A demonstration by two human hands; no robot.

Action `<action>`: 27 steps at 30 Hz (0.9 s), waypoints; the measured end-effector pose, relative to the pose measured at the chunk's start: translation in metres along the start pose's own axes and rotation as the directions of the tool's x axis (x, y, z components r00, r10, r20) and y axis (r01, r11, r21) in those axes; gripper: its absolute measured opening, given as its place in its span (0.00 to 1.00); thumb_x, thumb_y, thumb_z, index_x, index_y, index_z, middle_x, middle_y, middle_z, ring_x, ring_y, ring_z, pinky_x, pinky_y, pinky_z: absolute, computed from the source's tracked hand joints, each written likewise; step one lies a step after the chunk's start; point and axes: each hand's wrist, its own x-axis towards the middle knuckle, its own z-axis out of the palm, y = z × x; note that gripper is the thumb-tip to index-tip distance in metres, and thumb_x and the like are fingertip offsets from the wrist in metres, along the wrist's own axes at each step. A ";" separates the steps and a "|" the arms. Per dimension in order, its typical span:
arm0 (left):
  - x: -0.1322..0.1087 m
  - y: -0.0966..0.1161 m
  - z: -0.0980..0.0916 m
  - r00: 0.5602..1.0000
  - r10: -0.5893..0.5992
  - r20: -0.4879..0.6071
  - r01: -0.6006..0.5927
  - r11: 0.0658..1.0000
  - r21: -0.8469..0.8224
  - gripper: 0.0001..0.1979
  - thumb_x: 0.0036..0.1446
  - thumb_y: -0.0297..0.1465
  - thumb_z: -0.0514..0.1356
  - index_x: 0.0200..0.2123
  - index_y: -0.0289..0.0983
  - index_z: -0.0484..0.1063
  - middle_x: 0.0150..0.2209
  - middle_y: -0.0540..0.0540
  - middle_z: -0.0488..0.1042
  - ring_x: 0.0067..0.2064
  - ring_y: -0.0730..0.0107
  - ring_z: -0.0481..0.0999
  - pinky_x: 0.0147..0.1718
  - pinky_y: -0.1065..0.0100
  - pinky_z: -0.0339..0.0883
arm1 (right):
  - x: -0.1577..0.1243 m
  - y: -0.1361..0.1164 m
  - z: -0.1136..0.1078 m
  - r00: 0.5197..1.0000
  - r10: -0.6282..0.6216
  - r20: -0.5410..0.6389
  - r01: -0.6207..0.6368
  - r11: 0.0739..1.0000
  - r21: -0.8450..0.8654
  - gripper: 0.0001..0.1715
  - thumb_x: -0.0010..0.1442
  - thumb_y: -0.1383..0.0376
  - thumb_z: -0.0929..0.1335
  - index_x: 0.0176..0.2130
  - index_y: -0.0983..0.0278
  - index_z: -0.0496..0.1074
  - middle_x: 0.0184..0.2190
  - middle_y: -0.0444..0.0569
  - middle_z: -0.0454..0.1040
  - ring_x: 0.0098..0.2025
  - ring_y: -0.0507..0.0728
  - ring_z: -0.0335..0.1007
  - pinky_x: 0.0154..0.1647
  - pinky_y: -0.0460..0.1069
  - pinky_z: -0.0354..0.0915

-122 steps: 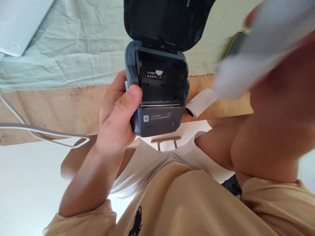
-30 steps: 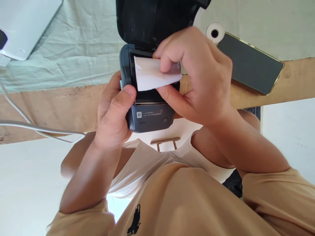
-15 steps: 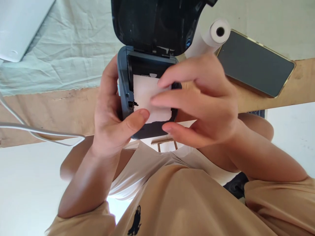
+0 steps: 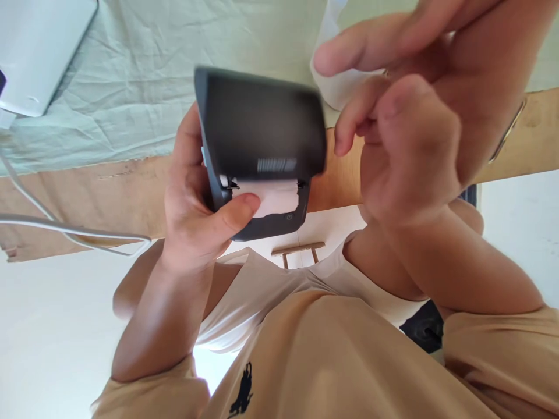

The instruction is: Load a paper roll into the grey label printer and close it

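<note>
While left hand (image 4: 196,198) grips printer (image 4: 257,134) | right hand (image 4: 410,116) raised, loosely curled

Right hand (image 4: 406,134) and paper roll (image 4: 334,90) crowd the space right of the printer (image 4: 259,125).

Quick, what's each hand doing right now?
Left hand: closed on the printer, thumb on its paper strip.
Right hand: fingers loosely curled, holding nothing.

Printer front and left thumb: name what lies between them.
In the head view, a white paper strip lies between the printer and the left hand, whose thumb presses on it.
</note>
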 end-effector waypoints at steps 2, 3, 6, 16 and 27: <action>0.000 -0.003 -0.004 1.000 -0.017 0.009 0.017 1.000 0.015 0.48 0.44 0.48 0.78 0.65 0.43 0.68 0.51 0.44 0.78 0.55 0.43 0.86 0.54 0.27 0.80 | -0.001 0.001 0.002 0.988 -0.104 -0.116 0.099 0.994 -0.046 0.11 0.74 0.57 0.60 0.46 0.60 0.67 0.50 0.45 0.71 0.59 0.56 0.74 0.38 0.48 0.72; 0.000 -0.003 -0.004 0.999 -0.033 0.012 0.033 0.999 0.011 0.51 0.41 0.50 0.79 0.66 0.44 0.66 0.51 0.44 0.78 0.58 0.39 0.84 0.55 0.24 0.77 | -0.001 0.004 0.004 0.984 -0.130 -0.122 0.123 0.991 -0.060 0.10 0.72 0.57 0.63 0.47 0.60 0.69 0.51 0.45 0.71 0.61 0.57 0.73 0.36 0.47 0.71; -0.002 0.002 0.004 0.996 -0.074 -0.041 0.073 0.997 -0.032 0.50 0.38 0.54 0.79 0.62 0.43 0.69 0.46 0.46 0.76 0.67 0.35 0.76 0.62 0.26 0.73 | 0.001 0.018 0.012 0.991 -0.135 0.004 0.135 0.990 0.038 0.21 0.70 0.53 0.66 0.56 0.61 0.68 0.59 0.48 0.69 0.65 0.59 0.70 0.35 0.48 0.74; -0.008 0.026 0.027 0.945 -0.241 -0.220 0.212 0.966 -0.145 0.17 0.55 0.38 0.74 0.46 0.37 0.82 0.34 0.47 0.73 0.31 0.70 0.73 0.25 0.67 0.67 | 0.011 0.028 0.013 0.955 -0.063 0.290 0.048 0.997 0.058 0.39 0.63 0.45 0.69 0.63 0.64 0.60 0.62 0.54 0.72 0.55 0.58 0.73 0.55 0.54 0.75; 0.006 0.035 0.041 0.907 -0.330 -0.260 0.272 0.933 -0.234 0.20 0.69 0.46 0.57 0.35 0.38 0.80 0.39 0.43 0.80 0.68 0.49 0.75 0.61 0.45 0.81 | 0.011 0.040 0.019 0.956 -0.209 0.205 0.204 0.978 0.042 0.39 0.66 0.42 0.67 0.64 0.63 0.61 0.67 0.49 0.70 0.64 0.55 0.71 0.64 0.50 0.72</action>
